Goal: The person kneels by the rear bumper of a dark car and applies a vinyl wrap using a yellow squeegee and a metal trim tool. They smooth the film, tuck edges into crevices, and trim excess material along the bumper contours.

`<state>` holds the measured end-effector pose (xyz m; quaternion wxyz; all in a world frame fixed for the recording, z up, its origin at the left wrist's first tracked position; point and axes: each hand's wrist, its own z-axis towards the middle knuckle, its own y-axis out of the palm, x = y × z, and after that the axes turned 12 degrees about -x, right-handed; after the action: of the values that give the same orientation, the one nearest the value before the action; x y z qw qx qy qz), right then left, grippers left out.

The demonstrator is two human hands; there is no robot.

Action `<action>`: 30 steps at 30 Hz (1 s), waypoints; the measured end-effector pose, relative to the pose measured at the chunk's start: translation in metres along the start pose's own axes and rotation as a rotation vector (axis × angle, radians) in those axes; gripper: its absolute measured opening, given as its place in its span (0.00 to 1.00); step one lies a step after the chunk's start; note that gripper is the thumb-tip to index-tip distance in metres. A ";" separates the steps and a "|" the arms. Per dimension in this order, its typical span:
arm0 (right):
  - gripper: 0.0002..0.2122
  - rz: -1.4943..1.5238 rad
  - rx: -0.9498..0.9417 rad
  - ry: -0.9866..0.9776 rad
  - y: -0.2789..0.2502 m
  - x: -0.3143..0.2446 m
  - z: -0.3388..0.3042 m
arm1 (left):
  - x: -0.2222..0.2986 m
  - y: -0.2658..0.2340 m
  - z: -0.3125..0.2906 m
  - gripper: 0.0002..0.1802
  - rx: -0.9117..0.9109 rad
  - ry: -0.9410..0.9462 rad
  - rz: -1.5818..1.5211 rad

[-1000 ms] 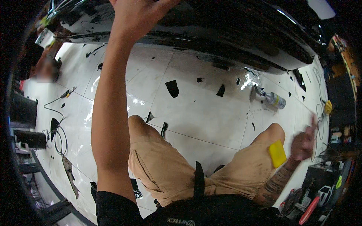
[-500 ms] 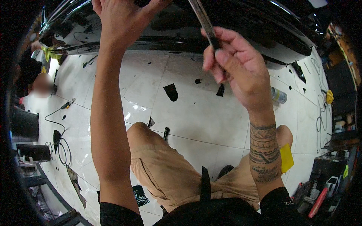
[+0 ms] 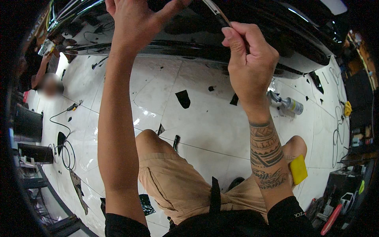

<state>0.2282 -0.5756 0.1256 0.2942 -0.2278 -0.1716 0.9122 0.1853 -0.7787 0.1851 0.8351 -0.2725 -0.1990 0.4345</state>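
"What are we holding?"
"Probably a knife [image 3: 216,12], near twelve o'clock, pinched in our right hand [image 3: 252,59] (its far end is out of view)."
"And our left hand [image 3: 136,25]?"
"Spread at eleven, before the black panel [image 3: 292,39]; a bottle [image 3: 293,106] lies at three."

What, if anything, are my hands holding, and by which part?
Your right hand grips a slim tool by its near end, between thumb and fingers. Whether your left hand holds anything cannot be told; its fingers run out of frame.
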 end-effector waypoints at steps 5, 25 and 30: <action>0.06 -0.063 0.043 -0.051 0.002 0.001 0.005 | 0.001 -0.003 0.000 0.38 -0.014 -0.018 0.037; 0.06 -0.129 0.116 -0.096 0.009 -0.005 0.009 | 0.005 -0.007 0.001 0.39 -0.072 -0.063 0.037; 0.06 -0.120 0.108 -0.096 0.008 -0.005 0.010 | 0.004 -0.006 0.000 0.38 -0.068 -0.070 0.013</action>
<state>0.2227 -0.5861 0.1321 0.3514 -0.1570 -0.1494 0.9108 0.1913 -0.7781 0.1894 0.8150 -0.2868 -0.2407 0.4423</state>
